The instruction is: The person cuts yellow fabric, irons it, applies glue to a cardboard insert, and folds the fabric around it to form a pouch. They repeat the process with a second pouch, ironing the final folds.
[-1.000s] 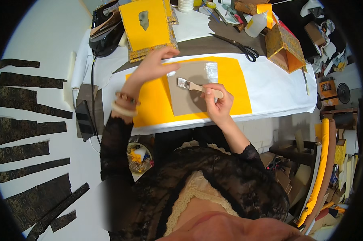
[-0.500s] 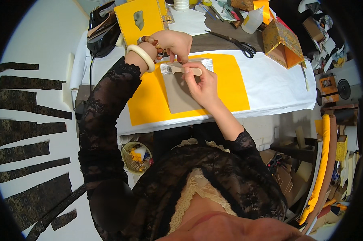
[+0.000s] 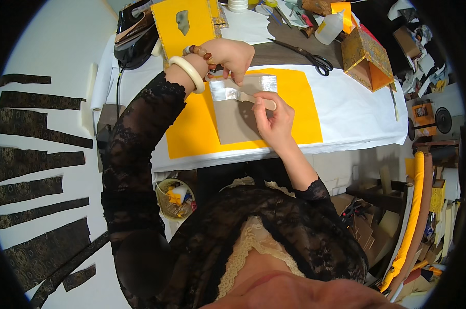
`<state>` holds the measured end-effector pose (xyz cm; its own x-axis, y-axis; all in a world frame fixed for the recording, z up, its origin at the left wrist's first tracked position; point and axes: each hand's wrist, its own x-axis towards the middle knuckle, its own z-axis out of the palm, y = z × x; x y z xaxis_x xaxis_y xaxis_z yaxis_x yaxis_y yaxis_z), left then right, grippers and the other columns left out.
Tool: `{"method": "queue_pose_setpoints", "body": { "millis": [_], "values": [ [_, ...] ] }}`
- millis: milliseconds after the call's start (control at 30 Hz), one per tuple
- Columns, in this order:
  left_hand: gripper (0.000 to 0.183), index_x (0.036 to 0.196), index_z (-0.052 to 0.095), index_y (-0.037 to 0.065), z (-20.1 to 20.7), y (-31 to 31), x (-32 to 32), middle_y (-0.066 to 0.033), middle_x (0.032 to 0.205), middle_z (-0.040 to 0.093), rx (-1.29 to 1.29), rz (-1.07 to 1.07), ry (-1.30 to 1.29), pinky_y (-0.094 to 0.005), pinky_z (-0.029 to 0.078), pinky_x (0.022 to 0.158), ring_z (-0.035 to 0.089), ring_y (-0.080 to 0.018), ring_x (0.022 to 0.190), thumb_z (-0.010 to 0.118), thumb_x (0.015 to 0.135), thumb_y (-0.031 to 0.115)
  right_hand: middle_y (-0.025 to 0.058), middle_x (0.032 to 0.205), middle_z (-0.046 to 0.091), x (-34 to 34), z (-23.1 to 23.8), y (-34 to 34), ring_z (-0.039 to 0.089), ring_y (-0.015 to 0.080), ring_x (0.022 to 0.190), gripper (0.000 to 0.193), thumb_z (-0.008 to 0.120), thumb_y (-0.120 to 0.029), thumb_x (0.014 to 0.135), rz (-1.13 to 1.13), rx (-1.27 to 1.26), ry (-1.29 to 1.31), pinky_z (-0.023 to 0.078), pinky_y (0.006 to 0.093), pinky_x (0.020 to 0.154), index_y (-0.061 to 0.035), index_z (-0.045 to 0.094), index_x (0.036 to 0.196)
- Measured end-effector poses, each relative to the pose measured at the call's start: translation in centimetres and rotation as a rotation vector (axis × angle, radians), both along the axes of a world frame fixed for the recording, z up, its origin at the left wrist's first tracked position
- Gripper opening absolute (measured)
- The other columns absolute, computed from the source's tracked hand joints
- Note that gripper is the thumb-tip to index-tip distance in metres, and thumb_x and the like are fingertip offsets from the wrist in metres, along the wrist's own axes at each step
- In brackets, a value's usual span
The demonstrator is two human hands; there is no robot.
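Yellow sheet (image 3: 300,110) as ref: brown card (image 3: 238,121) lies on its middle, top edge wet w/ glue. Left hand (image 3: 230,56) presses card's top edge, fingers curled down. Right hand (image 3: 274,121) grips brush (image 3: 243,96) over card. Prob best w/ thin, even strokes to edges, card pinned flat.

table (image 3: 356,110): white-covered | floor (image 3: 52,41): pale, dark strips (image 3: 34,100) | right: cluttered, possibly shelving

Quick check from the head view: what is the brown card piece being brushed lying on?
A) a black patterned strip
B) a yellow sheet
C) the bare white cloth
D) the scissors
B: the brown card lies on the yellow sheet, which is spread over the white cloth; the right hand holds a brush on it and the left hand presses its top edge.
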<state>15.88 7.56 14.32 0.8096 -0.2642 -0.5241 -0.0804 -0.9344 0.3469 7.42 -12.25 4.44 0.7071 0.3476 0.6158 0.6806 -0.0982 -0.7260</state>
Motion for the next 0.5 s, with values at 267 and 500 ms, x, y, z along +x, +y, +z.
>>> {"method": "queue_pose_setpoints", "body": {
  "millis": [267,500],
  "values": [
    [0.025,0.078,0.070,-0.006,-0.4,0.3,0.1,-0.0126,0.076,0.071,-0.004,-0.023,-0.003,-0.0369,0.056,0.052,0.070,-0.0218,0.067,0.085,0.069,0.012,0.0113,0.082,0.071,-1.0,-0.2,-0.2,0.067,0.0276,0.067,0.008,0.070,-0.004,0.088,-0.004,-0.022,0.014,0.053,0.0347,0.062,-0.0040,0.069,0.096],
    [0.030,0.084,0.070,-0.007,-0.2,-0.5,0.0,-0.0132,0.077,0.071,0.054,-0.052,-0.017,-0.0331,0.055,0.055,0.068,-0.0201,0.062,0.089,0.069,0.011,0.0111,0.084,0.072,-2.3,-1.5,-0.7,0.067,0.0269,0.068,0.010,0.070,-0.003,0.086,0.045,-0.031,-0.049,0.053,0.0349,0.065,-0.0027,0.070,0.096]
  ]
}}
